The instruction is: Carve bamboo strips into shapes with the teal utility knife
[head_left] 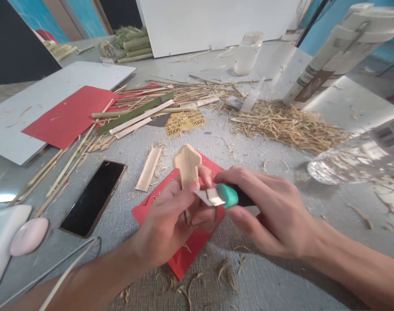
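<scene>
Basically, left hand (166, 216) was closed around a carved bamboo piece (187, 166), fingers wrapped on its lower end, the wider notched top sticking up above the thumb. Right hand (268, 211) was clamped on a knife (224, 196) with a teal-and-black handle; its short metal blade pointed left and touched the bamboo piece just below the left thumb (blade edge angle was hard to read, slight blur). Both hands sat above a small red paper sheet (184, 259) lying on the grey table (265, 285), and the bamboo piece was held in the air over that sheet.

Around it: a flat bamboo strip (148, 168) just left of the red sheet, a black smartphone (93, 196) face up further left, and thin bamboo sticks (64, 166) angled past it. A bigger red card (67, 114) lay on a white board (25, 108) at far left. A pile of dry shavings (287, 125) was up right, near a clear plastic bottle (355, 160) lying on its side. A yellow printed label (184, 122) sat mid-table under split bamboo slats (138, 113). Loose curls of shavings (226, 270) were scattered near the wrists.
</scene>
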A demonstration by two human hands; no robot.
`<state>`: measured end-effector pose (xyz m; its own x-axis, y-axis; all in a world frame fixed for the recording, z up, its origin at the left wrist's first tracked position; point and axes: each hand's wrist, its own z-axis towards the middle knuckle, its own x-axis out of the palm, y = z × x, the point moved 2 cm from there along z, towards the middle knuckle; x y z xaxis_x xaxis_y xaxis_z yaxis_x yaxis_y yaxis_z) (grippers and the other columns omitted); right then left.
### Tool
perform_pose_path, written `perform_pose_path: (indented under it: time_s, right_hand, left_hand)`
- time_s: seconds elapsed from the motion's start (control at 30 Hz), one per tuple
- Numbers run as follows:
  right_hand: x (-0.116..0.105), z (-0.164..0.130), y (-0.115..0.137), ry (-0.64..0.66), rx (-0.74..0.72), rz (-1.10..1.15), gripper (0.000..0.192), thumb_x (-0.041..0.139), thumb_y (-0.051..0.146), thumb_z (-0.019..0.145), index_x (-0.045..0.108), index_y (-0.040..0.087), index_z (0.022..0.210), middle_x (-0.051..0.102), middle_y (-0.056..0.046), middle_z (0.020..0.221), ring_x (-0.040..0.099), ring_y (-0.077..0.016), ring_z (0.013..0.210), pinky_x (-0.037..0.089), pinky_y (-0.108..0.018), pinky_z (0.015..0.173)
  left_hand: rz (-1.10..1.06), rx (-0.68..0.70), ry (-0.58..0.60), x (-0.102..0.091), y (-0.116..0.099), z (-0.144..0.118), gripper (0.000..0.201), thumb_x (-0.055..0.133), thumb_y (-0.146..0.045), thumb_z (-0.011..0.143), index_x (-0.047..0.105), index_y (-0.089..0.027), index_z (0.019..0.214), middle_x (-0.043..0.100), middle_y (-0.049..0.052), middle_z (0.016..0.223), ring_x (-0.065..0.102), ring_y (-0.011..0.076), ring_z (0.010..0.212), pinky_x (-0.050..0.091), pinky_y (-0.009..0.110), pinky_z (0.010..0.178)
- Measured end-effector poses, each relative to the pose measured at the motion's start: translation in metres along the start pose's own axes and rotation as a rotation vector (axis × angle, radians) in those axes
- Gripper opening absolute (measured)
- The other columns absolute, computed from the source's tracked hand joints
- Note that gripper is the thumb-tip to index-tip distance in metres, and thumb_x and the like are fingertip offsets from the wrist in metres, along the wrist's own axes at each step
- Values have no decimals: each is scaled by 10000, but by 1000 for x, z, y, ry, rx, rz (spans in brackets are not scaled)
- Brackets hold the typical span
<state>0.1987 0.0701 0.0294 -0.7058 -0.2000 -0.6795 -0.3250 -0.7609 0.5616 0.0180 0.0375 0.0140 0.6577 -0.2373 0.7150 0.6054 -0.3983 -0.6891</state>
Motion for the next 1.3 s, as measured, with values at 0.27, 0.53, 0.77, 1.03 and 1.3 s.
perform_pose_path:
  time_s: [0.27, 0.53, 0.77, 1.03, 1.3]
  right_hand:
    - [-6, 4, -2, 231, 374, 453, 573, 354, 510, 1168, 567, 218, 724, 620, 25, 612, 545, -99, 509, 439, -263, 533]
    - [-2, 3, 0, 292, 516, 660, 603, 414, 579, 1143, 622, 209, 715, 640, 26, 560, 574, -94, 462, 424, -222, 441]
    - [-1, 2, 0, 284, 521, 670, 598, 440, 571, 1138, 632, 197, 712, 640, 21, 552, 581, -94, 472, 438, -217, 460]
    - [-1, 4, 0, 284, 509, 620, 592, 416, 543, 1151, 622, 209, 707, 641, 28, 554, 582, -99, 470, 432, -234, 463]
    - [7, 0, -1, 234, 520, 567, 590, 391, 520, 1161, 595, 203, 708, 618, 42, 549, 546, -79, 464, 421, -221, 490]
  left_hand:
    - [33, 46, -44, -2, 2, 3, 182, 629, -383, 1054, 617, -202, 1066, 431, -80, 591, 281, 95, 513, 357, 218, 563]
    - [30, 40, -65, -4, 1, 3, 176, 662, -358, 1025, 623, -193, 1069, 446, -81, 590, 268, 88, 519, 354, 205, 556]
    - [36, 57, -37, -5, 2, 4, 165, 644, -354, 1041, 615, -195, 1077, 440, -87, 590, 267, 82, 510, 344, 199, 549]
    - [117, 45, -91, -8, 4, 6, 297, 652, -460, 1035, 551, -214, 904, 410, -79, 578, 279, 95, 524, 335, 227, 565]
    - [49, 65, -109, -9, 7, 8, 370, 687, -404, 1030, 499, -198, 787, 376, -72, 619, 289, 79, 546, 346, 188, 554]
